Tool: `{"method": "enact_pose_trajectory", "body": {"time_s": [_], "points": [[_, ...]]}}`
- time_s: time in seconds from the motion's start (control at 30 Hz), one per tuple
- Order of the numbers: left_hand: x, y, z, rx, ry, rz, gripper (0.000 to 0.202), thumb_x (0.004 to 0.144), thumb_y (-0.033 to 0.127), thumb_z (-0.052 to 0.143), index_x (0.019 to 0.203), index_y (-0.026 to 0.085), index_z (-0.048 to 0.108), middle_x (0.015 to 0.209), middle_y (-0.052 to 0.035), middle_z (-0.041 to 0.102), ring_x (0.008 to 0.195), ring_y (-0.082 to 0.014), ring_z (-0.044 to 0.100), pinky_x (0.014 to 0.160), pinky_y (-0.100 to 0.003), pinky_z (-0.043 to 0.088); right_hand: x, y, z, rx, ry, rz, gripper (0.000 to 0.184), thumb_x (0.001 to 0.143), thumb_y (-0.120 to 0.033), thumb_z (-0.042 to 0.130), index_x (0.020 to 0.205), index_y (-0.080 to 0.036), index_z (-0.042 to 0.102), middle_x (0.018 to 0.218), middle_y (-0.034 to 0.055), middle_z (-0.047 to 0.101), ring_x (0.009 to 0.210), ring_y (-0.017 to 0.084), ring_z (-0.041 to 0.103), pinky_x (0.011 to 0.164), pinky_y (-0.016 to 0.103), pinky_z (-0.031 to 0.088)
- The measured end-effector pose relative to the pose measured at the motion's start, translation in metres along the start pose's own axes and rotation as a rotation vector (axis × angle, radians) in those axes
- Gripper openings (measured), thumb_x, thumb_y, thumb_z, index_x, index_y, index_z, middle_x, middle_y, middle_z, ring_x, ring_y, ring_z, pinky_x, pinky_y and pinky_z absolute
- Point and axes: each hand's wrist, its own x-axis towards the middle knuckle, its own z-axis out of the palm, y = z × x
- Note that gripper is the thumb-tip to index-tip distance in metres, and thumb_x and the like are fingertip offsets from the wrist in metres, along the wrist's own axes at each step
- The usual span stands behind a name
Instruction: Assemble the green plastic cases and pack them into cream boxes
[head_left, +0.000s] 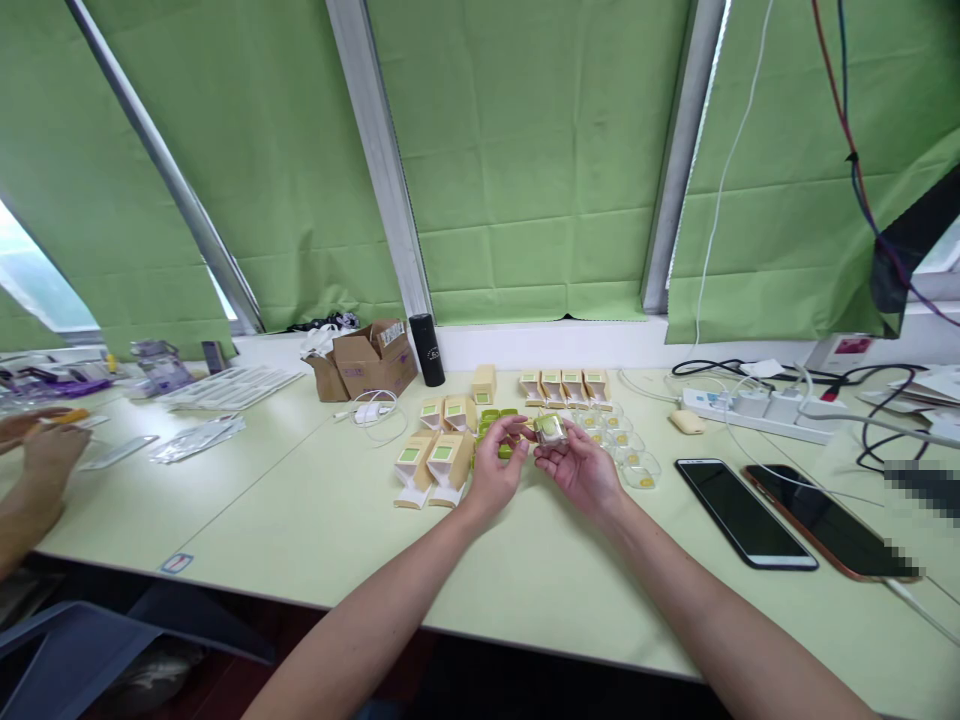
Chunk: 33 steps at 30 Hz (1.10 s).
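My right hand (585,470) is closed around a small clear plastic box (551,430) with green and whitish contents, held above the table. My left hand (499,470) is beside it with fingers curved and thumb apart; its fingertips come close to the box's left side, and I cannot tell whether they touch. Behind my left hand are green pieces (489,415), partly hidden. Left of it stand several beige cartons (448,455) with green labels and open white flaps. Several clear plastic cups (640,470) with yellow spots lie right of my right hand.
Further back are more open cartons (562,388), a plain beige carton (484,384), a black bottle (427,350) and a cardboard box (373,360). Two phones (742,512) and a power strip (757,408) with cables lie right. Another person's hand (49,465) is far left.
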Motion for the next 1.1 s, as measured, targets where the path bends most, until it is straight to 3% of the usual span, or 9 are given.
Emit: {"method": "enact_pose_trajectory", "body": {"time_s": [0.13, 0.27, 0.43, 0.77, 0.93, 1.1], "points": [[0.002, -0.001, -0.002, 0.044, 0.054, -0.032, 0.017, 0.099, 0.034, 0.063, 0.104, 0.019, 0.068, 0.104, -0.0096, 0.072, 0.102, -0.0231, 0.068, 0.092, -0.037, 0.052, -0.001, -0.001, 0.002, -0.007, 0.005, -0.012, 0.035, 0.085, -0.040, 0.081, 0.115, -0.027, 0.067, 0.100, 0.0071, 0.083, 0.081, 0.026, 0.079, 0.076, 0.044, 0.065], [0.004, -0.003, -0.005, 0.078, 0.080, -0.062, 0.020, 0.099, 0.035, 0.060, 0.092, 0.019, 0.069, 0.098, -0.0089, 0.070, 0.098, -0.0233, 0.067, 0.090, -0.037, 0.051, -0.003, -0.003, 0.006, -0.038, 0.012, -0.027, 0.043, 0.081, -0.044, 0.087, 0.114, -0.028, 0.066, 0.097, 0.0048, 0.081, 0.079, 0.026, 0.079, 0.077, 0.047, 0.066], [0.005, -0.001, -0.006, 0.068, 0.039, -0.079, 0.021, 0.099, 0.039, 0.063, 0.105, 0.019, 0.067, 0.107, -0.0101, 0.072, 0.101, -0.0234, 0.067, 0.089, -0.036, 0.051, -0.007, -0.004, 0.012, -0.122, 0.058, -0.090, 0.050, 0.075, -0.040, 0.092, 0.116, -0.028, 0.067, 0.098, 0.0019, 0.078, 0.080, 0.022, 0.075, 0.073, 0.041, 0.065], [0.005, -0.004, -0.005, -0.120, -0.104, -0.108, 0.064, 0.086, 0.045, 0.084, 0.140, 0.022, 0.059, 0.138, -0.0143, 0.065, 0.127, -0.0287, 0.061, 0.098, -0.037, 0.052, -0.005, -0.001, 0.011, -0.338, 0.154, -0.274, 0.072, 0.060, -0.034, 0.099, 0.123, -0.030, 0.064, 0.120, 0.0049, 0.071, 0.098, 0.023, 0.070, 0.083, 0.040, 0.063], [0.007, -0.005, -0.004, -0.181, -0.110, -0.145, 0.073, 0.078, 0.039, 0.091, 0.141, 0.022, 0.059, 0.135, -0.0137, 0.066, 0.125, -0.0280, 0.062, 0.096, -0.036, 0.053, -0.007, -0.002, 0.016, -0.435, 0.083, -0.333, 0.076, 0.058, -0.027, 0.099, 0.124, -0.029, 0.062, 0.123, 0.0087, 0.073, 0.116, 0.030, 0.068, 0.091, 0.044, 0.062], [0.008, -0.001, -0.004, -0.162, -0.110, -0.159, 0.064, 0.076, 0.035, 0.092, 0.132, 0.020, 0.065, 0.138, -0.0149, 0.066, 0.120, -0.0282, 0.067, 0.098, -0.038, 0.055, -0.011, -0.004, 0.024, -0.450, 0.065, -0.354, 0.071, 0.062, -0.023, 0.097, 0.123, -0.029, 0.062, 0.122, 0.0083, 0.073, 0.120, 0.029, 0.068, 0.094, 0.044, 0.061]]}}
